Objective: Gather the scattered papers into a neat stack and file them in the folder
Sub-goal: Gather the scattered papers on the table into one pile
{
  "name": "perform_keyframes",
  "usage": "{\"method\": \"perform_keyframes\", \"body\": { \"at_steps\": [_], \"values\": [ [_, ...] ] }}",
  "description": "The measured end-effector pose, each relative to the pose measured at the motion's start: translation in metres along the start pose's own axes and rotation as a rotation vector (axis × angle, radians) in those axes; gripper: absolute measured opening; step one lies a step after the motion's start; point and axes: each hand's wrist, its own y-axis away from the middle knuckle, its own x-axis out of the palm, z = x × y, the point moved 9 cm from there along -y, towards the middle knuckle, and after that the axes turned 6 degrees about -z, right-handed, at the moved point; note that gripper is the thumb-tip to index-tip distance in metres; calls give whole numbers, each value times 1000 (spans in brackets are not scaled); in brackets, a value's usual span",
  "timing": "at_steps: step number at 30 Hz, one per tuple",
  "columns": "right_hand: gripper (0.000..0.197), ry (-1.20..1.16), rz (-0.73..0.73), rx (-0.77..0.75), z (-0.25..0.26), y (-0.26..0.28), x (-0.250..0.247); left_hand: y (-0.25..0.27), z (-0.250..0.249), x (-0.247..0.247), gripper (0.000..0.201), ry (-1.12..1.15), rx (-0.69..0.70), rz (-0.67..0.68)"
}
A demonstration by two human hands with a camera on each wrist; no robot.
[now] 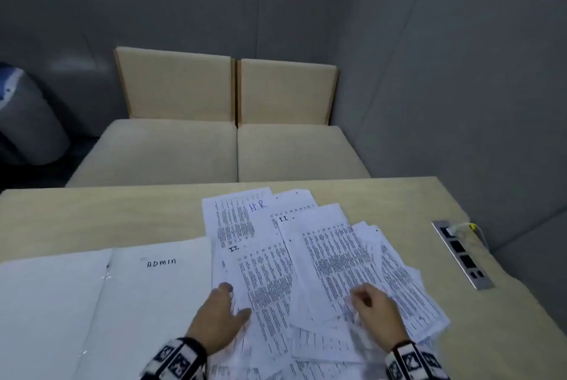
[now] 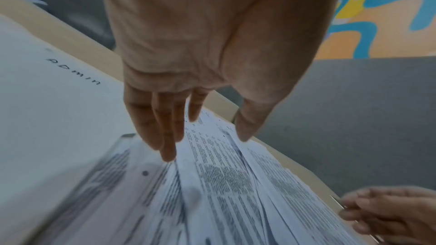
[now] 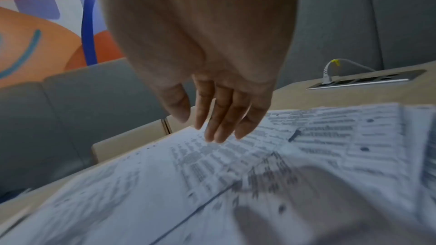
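Grey padded walls close round a pale wooden bench point(image 1: 92, 220) in the head view, with two beige seats point(image 1: 236, 152) beyond it and a grey bin point(image 1: 27, 122) at far left. On the bench an open white folder point(image 1: 92, 293), marked "ADMIN" by hand, lies left of a loose spread of printed papers point(image 1: 322, 257); one sheet reads "H.R", two read "I.T.". A metal socket strip point(image 1: 461, 254) with one cable plugged in sits at the right edge. Both hands rest on the papers: the left hand point(image 1: 219, 316) flat with fingers relaxed near the folder's edge, the right hand point(image 1: 372, 306) loosely curled, grasping nothing that I can see.

Left wrist view alone shows a bright patterned wall point(image 2: 382, 14); the left hand point(image 2: 205, 59) has straight fingers touching the papers point(image 2: 224, 183), beside the folder point(image 2: 47, 109) with "ADMIN" readable.

Right wrist view shows orange and blue wall art point(image 3: 42, 25); the right hand point(image 3: 207, 81) hangs open, fingertips point(image 3: 218, 138) on blurred papers point(image 3: 235, 183), the socket strip point(image 3: 365, 80) behind.
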Motion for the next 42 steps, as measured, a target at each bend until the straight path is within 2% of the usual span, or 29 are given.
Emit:
{"method": "perform_keyframes", "body": {
  "at_steps": [2,3,8,12,14,16,18,19,20,23,26,28,30,33,34,35,37,38,40,42],
  "values": [
    [5,15,-80,33,-9,-33,-20,-24,-5,-1,60,11,-101,-81],
    [8,27,-99,43,-14,-53,-28,-32,-8,-3,57,7,-157,-106],
    [68,107,32,263,-54,-121,-33,-48,-16,12,58,7,-441,-143],
    [103,142,58,323,-107,-184,-4,-49,-27,17,64,-46,-599,-261],
    [96,104,106,289,-97,-195,11,-46,-33,18,64,-40,-677,-321],
    [78,56,128,193,-47,-178,10,-46,-39,20,62,40,-738,-369],
    [52,34,178,113,-17,-167,20,-54,-42,21,58,83,-717,-379],
    [46,22,209,78,-6,-163,27,-59,-45,22,55,87,-676,-368],
    [47,11,246,51,3,-158,33,-65,-46,23,51,91,-624,-352],
    [70,-51,331,21,17,-147,47,-73,-46,17,51,161,-500,-395],
    [78,-17,192,135,7,-147,37,-67,-32,14,78,222,-537,-482],
    [80,49,151,210,1,-142,31,-65,-26,21,86,262,-579,-445],
    [82,2,283,233,2,-131,43,-70,-32,32,85,319,-547,-354],
    [91,-146,482,244,9,-112,67,-77,-48,45,68,240,-440,-208],
    [86,-172,466,234,10,-113,67,-79,-50,46,59,217,-402,-204],
    [75,-192,387,208,9,-119,60,-80,-52,44,48,222,-365,-220],
    [50,-116,104,162,0,-132,20,-80,-49,39,35,297,-321,-271],
    [52,-23,-47,170,-8,-138,-5,-78,-45,34,33,327,-308,-297],
    [75,158,-226,284,-32,-143,-50,-75,-35,22,30,342,-283,-340],
    [103,310,-188,462,-70,-144,-71,-73,-24,13,32,349,-282,-351]
  ]
}}
